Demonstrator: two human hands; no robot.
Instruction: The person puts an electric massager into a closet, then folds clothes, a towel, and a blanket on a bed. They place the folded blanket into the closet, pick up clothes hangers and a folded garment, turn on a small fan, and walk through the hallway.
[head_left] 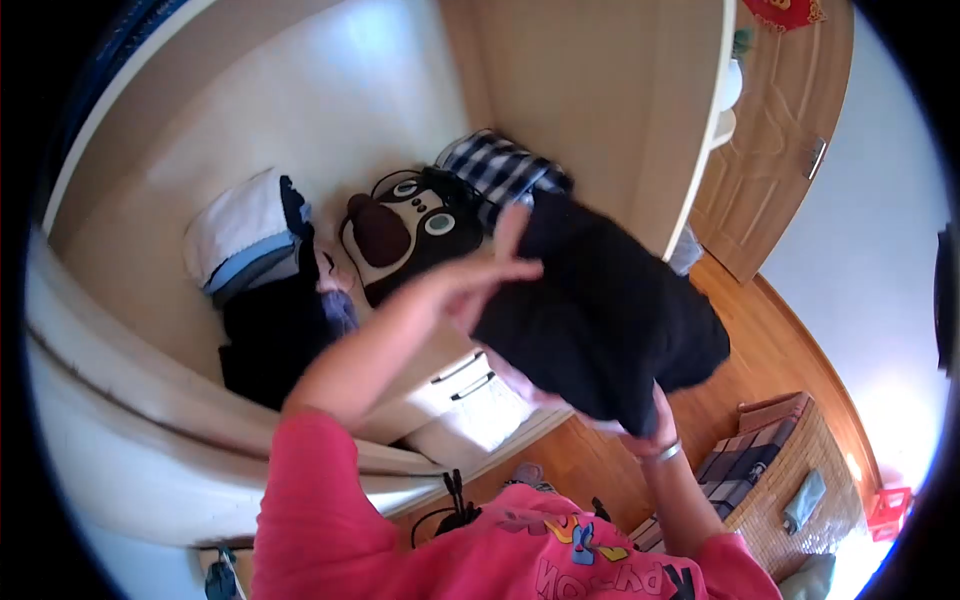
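Observation:
A folded black garment (pixel 600 300) is held up in front of my chest, outside the wardrobe compartment. My right hand (pixel 658 425) grips its near lower edge, with a silver bracelet at the wrist. At the garment's left edge is my left hand (pixel 480 280), slightly blurred, its fingers spread apart. A little pale pink cloth (pixel 520 380) shows beneath the black one. Beyond my left hand, a black bag with a cartoon animal face (pixel 395 235) leans inside the compartment.
A stack of folded clothes (pixel 265 270) stands at the compartment's left. Black-and-white checked cloth (pixel 505 165) lies at its back right. White drawers (pixel 470 400) are below. A woven mat (pixel 800 490) covers a surface at lower right, and a wooden door (pixel 775 130) is behind.

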